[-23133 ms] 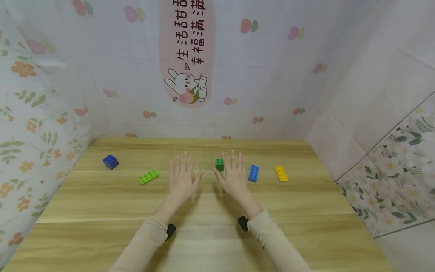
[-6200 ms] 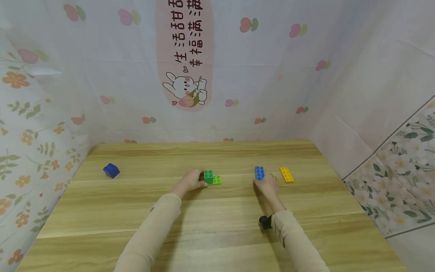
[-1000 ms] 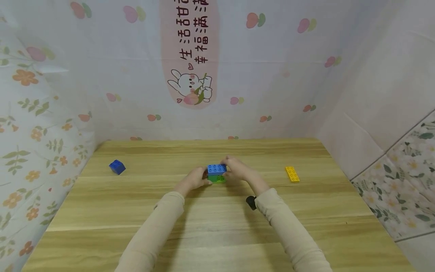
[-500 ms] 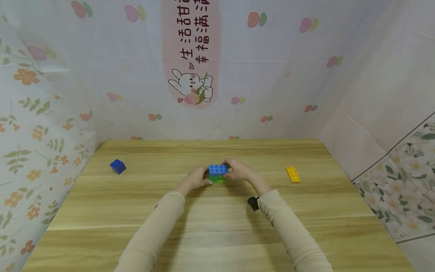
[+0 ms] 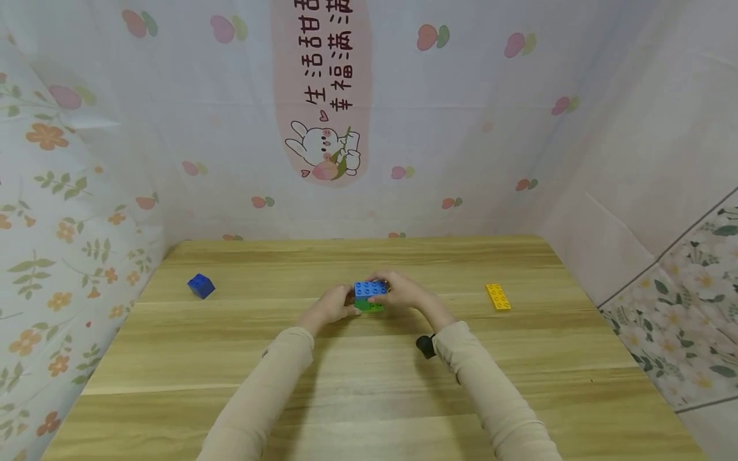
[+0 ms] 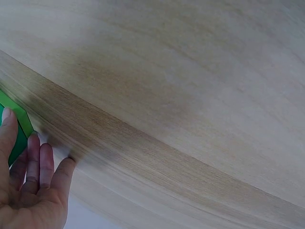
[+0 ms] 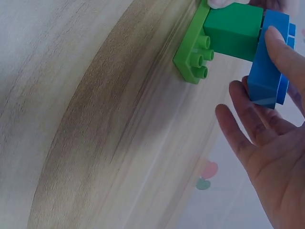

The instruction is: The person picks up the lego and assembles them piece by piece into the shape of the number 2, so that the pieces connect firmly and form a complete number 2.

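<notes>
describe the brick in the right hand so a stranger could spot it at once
On the wooden table, look between the left hand and the right hand. The right hand pinches a bright blue brick just above the green brick, much lighter than the dark blue brick at the table's left.

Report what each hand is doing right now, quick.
Left hand: closed, holding the green block and the light green plate beneath it.
Right hand: closed, pinching the long blue block.
</notes>
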Tool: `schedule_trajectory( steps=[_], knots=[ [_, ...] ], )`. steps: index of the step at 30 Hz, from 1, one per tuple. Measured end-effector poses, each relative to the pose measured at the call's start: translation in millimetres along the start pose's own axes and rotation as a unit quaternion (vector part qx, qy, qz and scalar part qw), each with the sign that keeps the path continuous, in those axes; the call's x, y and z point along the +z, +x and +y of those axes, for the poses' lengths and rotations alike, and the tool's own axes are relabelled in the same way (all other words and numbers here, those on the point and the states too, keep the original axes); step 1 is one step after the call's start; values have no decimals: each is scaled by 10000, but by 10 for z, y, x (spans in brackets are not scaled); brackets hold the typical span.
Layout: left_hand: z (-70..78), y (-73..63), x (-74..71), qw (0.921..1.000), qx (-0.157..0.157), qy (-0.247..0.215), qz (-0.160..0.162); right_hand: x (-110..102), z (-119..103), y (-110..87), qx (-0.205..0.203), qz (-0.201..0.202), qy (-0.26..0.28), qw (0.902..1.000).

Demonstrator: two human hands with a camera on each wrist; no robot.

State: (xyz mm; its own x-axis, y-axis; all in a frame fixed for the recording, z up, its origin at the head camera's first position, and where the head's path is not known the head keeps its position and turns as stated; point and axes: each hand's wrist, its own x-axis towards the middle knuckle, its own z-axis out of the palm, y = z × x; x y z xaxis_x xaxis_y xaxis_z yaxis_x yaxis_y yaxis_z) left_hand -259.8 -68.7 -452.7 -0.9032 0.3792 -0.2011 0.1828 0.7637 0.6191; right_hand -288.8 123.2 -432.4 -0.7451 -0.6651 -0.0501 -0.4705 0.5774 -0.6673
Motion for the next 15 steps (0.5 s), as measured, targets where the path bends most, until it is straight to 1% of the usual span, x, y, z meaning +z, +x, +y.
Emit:
schedule_trajectory(
  steps=[4,5,9,15],
  knots=[
    [2,-2,7,10000,-19,-1,38,22,26,28,124,13,101,9999],
    [-3,3,8,10000,-21,4,48,5,-48,16,308,6,109,9995],
    [-4,4,3,10000,-16,12,85,6,-56,46,541,-2,92,9985],
    [-1,2,-7,10000,43,3,64,-35,-102,63,680,-207,-7,9975]
  ],
)
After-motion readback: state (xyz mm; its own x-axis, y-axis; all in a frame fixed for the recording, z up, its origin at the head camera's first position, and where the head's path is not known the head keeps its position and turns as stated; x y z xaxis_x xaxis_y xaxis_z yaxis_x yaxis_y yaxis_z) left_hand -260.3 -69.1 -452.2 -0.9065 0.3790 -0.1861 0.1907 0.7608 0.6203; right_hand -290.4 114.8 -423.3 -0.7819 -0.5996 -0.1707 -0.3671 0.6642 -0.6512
